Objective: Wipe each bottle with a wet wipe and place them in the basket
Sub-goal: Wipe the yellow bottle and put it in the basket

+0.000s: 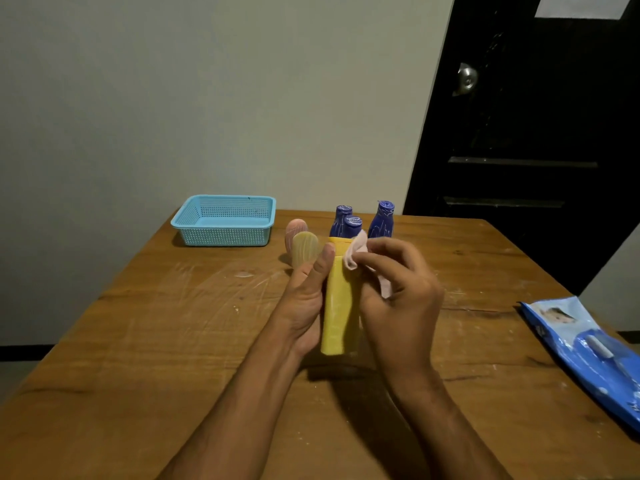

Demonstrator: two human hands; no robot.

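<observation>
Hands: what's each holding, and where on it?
Left hand grips the yellow bottle around its body; right hand pinches the wet wipe against its cap end.

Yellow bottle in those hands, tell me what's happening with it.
A person holds the yellow bottle in the left hand above the table and rubs its top with a wet wipe pinched in the right hand. The blue basket holds nothing yet; three blue bottles wait behind.
</observation>
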